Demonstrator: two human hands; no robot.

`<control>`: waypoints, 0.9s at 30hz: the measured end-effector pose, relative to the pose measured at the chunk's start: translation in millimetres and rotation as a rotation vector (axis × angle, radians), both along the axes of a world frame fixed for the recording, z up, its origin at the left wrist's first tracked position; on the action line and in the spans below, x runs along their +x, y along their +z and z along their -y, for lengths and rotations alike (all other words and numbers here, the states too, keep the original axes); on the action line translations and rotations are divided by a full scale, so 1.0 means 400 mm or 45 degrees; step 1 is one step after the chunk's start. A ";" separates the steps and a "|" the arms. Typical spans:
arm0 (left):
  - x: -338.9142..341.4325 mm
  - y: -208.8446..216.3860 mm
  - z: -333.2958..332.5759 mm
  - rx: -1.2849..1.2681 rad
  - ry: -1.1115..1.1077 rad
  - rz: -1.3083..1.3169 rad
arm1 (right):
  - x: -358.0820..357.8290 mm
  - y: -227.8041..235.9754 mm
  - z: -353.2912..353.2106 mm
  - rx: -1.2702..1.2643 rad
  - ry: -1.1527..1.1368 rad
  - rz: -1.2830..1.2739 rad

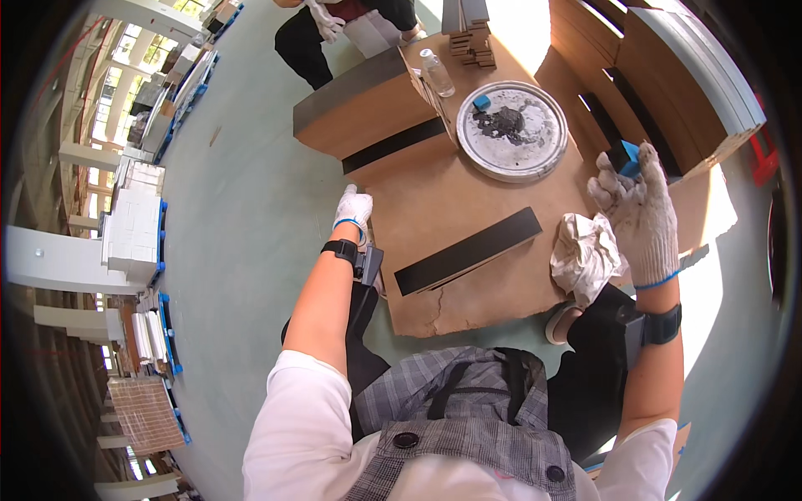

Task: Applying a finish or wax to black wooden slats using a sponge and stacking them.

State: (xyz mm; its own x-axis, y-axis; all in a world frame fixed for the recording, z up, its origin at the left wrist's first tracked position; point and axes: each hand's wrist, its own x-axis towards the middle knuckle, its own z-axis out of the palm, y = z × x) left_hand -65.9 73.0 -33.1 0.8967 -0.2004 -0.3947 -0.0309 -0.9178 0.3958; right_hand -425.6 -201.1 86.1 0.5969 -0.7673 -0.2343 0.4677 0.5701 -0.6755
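While a black-faced board [468,250] lies at centre frame, the right hand [643,209], half-curled at centre right, grips a blue block [628,158]; the left hand's [352,209] closure, left of centre, cannot be told. Beyond, upper centre: a smeared round tray [539,159].

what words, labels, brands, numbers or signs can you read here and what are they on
None can be read.
Blue block in the right hand: no lettering visible.
Clear bottle: none can be made out.
White shirt: small reddish mark, too small to read.
White stacks at the left: too small to tell.
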 end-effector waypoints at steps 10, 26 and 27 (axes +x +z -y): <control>0.140 -0.033 0.038 -0.272 0.296 0.083 | 0.089 -0.012 0.012 -0.013 0.024 -0.149; 0.135 -0.119 0.146 0.239 -0.528 0.493 | 0.131 -0.021 0.004 0.049 0.169 -0.136; 0.141 -0.115 0.167 0.265 -0.636 0.455 | 0.131 -0.021 0.005 0.047 0.165 -0.136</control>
State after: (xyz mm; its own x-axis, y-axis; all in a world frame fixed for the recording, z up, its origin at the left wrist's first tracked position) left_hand -9.5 6.4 -79.0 0.7986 -0.5789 -0.1649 -0.5709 -0.8153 0.0973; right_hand -373.1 -203.2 77.6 0.6607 -0.6750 -0.3283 0.3152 0.6465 -0.6948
